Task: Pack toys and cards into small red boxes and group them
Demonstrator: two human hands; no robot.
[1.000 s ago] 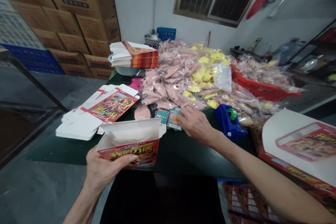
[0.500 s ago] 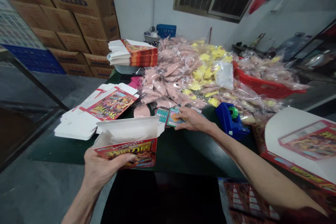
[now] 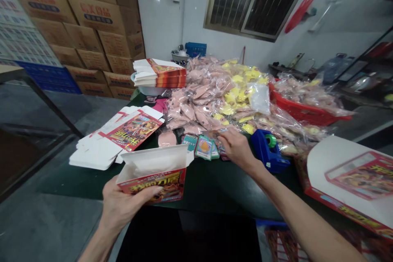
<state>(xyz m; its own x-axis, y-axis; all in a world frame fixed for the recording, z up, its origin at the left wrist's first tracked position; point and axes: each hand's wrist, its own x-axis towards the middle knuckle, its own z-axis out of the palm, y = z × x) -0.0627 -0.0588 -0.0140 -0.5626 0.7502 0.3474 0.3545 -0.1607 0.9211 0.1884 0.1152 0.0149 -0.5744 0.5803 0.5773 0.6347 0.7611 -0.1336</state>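
My left hand (image 3: 125, 206) grips an open red printed cardboard box (image 3: 152, 174) from below, its white inside and raised flap facing up. My right hand (image 3: 236, 148) reaches over the dark table (image 3: 215, 188), its fingertips pinching a thin card packet (image 3: 215, 133) at the edge of a plastic-bagged pile. Just left of that hand lie several small illustrated card packs (image 3: 203, 147), teal and green among them. A blue tape dispenser (image 3: 268, 151) stands to the right of my right hand.
Flat white-and-red box blanks (image 3: 123, 137) lie left of the hands, with a stack (image 3: 159, 73) behind. Bagged pink and yellow items (image 3: 211, 90) heap across the table's back. A red basket (image 3: 303, 110) sits right, and a large printed carton panel (image 3: 350, 180) lies at the front right.
My right hand has moved up and right off the card packs, which now show fully. The left hand still holds the box, and the view has shifted slightly.
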